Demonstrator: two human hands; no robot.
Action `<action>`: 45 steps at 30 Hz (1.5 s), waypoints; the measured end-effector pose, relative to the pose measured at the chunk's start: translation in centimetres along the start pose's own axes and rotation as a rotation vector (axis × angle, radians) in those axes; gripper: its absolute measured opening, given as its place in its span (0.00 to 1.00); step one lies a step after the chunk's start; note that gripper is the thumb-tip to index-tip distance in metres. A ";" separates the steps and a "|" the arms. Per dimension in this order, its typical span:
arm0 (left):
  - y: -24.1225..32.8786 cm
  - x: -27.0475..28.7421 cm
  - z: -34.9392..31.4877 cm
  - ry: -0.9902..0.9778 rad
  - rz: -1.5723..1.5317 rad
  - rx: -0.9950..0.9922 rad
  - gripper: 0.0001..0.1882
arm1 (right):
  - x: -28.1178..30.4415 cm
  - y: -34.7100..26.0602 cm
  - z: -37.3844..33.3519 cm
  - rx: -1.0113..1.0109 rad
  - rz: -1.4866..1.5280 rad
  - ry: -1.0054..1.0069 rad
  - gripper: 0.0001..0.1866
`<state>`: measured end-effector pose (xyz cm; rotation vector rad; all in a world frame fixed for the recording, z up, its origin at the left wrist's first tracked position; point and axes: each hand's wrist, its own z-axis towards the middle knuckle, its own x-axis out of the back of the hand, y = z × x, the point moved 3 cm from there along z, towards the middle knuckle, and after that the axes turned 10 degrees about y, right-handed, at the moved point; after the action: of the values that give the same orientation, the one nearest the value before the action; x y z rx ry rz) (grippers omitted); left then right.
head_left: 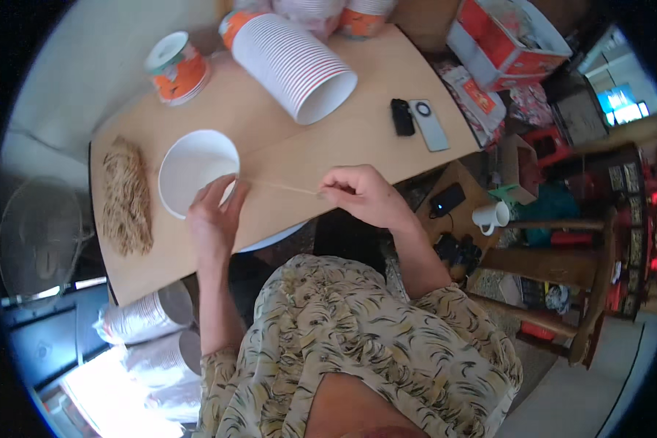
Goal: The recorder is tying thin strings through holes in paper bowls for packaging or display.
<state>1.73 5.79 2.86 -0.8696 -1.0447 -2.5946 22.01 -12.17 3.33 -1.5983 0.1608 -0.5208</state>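
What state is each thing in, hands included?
White bucket, open
Tan strand, straight
Left hand, at bucket's rim
Right hand, pinching strand
Bucket stack, nested, on its side
Tan bundle, loosely gathered
Silver phone, flat, back up
Background screen, lit
Black device, light on

Cream blouse [372, 321], black and yellow strokes; ruffled front [310, 306]; loose sleeves [478, 325] ending well behind left hand [215, 208] and right hand [367, 196], both bare

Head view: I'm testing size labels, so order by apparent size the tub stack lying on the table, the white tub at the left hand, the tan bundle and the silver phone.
1. Tub stack
2. White tub and tan bundle: too alike in area to rank apart
3. Silver phone
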 end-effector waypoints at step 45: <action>0.4 2.0 -3.3 -0.449 -0.660 0.645 0.04 | -6.6 -3.4 6.7 0.034 0.953 -0.036 0.06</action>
<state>-1.18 3.28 2.43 -1.0677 -2.4639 -2.2210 18.30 -3.01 4.99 -1.3081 0.8270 0.2465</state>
